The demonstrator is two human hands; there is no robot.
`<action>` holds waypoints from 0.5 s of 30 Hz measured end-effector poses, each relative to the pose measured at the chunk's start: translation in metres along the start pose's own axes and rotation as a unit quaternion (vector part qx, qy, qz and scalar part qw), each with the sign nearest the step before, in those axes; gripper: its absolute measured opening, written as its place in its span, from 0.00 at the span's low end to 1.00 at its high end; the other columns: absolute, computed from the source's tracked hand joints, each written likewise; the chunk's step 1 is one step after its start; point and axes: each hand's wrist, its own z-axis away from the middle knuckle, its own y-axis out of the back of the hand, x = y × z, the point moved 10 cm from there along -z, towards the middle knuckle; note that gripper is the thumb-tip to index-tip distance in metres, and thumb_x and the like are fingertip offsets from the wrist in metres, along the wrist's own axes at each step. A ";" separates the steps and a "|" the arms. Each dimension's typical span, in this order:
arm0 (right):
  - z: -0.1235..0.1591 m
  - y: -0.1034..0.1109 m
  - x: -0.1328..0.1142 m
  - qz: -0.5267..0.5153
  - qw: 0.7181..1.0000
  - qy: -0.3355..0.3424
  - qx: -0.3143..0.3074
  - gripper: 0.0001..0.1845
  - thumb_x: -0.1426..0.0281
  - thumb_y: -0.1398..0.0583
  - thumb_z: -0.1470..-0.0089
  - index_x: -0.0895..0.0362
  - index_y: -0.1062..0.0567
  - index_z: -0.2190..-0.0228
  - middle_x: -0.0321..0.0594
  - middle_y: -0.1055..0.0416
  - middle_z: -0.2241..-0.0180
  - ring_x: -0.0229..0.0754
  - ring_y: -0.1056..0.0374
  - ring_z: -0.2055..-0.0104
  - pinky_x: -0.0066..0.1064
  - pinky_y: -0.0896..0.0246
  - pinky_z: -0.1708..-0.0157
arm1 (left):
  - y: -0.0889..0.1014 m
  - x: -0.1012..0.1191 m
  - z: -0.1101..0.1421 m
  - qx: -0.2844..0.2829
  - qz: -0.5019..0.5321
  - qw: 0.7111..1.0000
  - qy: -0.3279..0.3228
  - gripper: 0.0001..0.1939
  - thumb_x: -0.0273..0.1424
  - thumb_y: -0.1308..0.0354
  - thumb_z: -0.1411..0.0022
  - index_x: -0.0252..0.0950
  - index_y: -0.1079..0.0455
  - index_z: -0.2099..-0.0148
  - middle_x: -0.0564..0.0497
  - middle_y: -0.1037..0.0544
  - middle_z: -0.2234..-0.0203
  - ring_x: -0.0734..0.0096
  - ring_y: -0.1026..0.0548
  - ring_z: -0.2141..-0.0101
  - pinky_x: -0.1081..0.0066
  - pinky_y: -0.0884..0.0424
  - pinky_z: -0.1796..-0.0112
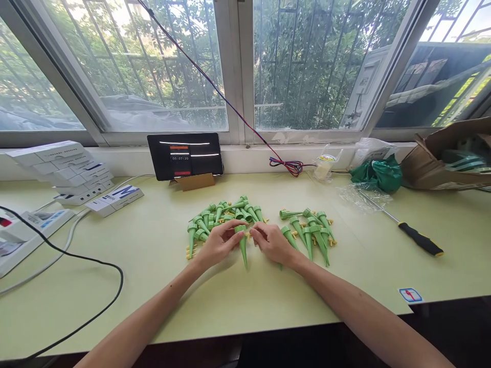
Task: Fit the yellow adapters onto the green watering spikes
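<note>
Between the thumb and fingers of my left hand [217, 244] is a green plant watering spike [243, 251], its narrow tip pointing down. My right hand [275, 243] pinches at a small yellow valve [247, 236] on the side of that spike, near its cap; the fingers partly cover the valve. Behind my left hand lies a heap of green spikes [192, 236], with small yellow pieces [189, 252] at its left edge. Another group of spikes [309, 244], with yellow valves among them, lies beside and beyond my right hand.
A tablet [161, 158] showing a timer leans at the windowsill. White boxes [65, 166] and a power strip [34, 240] with cables stand left. On the right are a screwdriver [420, 239], a green bag [379, 173] and a cardboard box [425, 163]. A marked label [410, 295] is near the front edge.
</note>
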 end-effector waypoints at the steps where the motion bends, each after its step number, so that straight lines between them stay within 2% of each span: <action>1: 0.000 0.001 -0.001 -0.007 1.000 0.000 0.001 0.15 0.63 0.47 0.34 0.56 0.32 0.72 0.33 0.33 0.78 0.35 0.41 0.77 0.27 0.48 0.72 | 0.000 -0.001 0.000 0.002 0.000 1.000 0.005 0.20 0.40 0.42 0.35 0.30 0.30 0.48 0.56 0.32 0.82 0.75 0.33 0.79 0.75 0.37 0.76; 4: -0.001 0.001 -0.002 -0.011 1.000 0.002 -0.002 0.13 0.65 0.45 0.36 0.56 0.32 0.72 0.32 0.34 0.78 0.35 0.42 0.77 0.27 0.49 0.73 | 0.001 -0.002 0.000 0.004 -0.001 1.000 0.012 0.21 0.41 0.42 0.35 0.30 0.30 0.48 0.57 0.33 0.82 0.74 0.34 0.79 0.75 0.37 0.76; 10: 0.000 0.003 -0.002 0.018 1.000 0.021 0.012 0.14 0.66 0.46 0.36 0.56 0.32 0.74 0.31 0.39 0.81 0.34 0.47 0.78 0.27 0.52 0.74 | 0.000 -0.001 0.001 0.004 0.000 1.000 0.011 0.20 0.42 0.42 0.36 0.31 0.29 0.50 0.57 0.34 0.82 0.75 0.35 0.79 0.75 0.39 0.77; 15: 0.000 0.001 -0.001 0.031 0.999 0.028 0.009 0.16 0.65 0.48 0.35 0.57 0.32 0.74 0.31 0.40 0.80 0.34 0.46 0.77 0.27 0.52 0.73 | -0.001 -0.001 0.000 0.001 0.007 1.000 0.012 0.21 0.41 0.42 0.36 0.31 0.29 0.49 0.57 0.34 0.82 0.75 0.35 0.79 0.75 0.39 0.77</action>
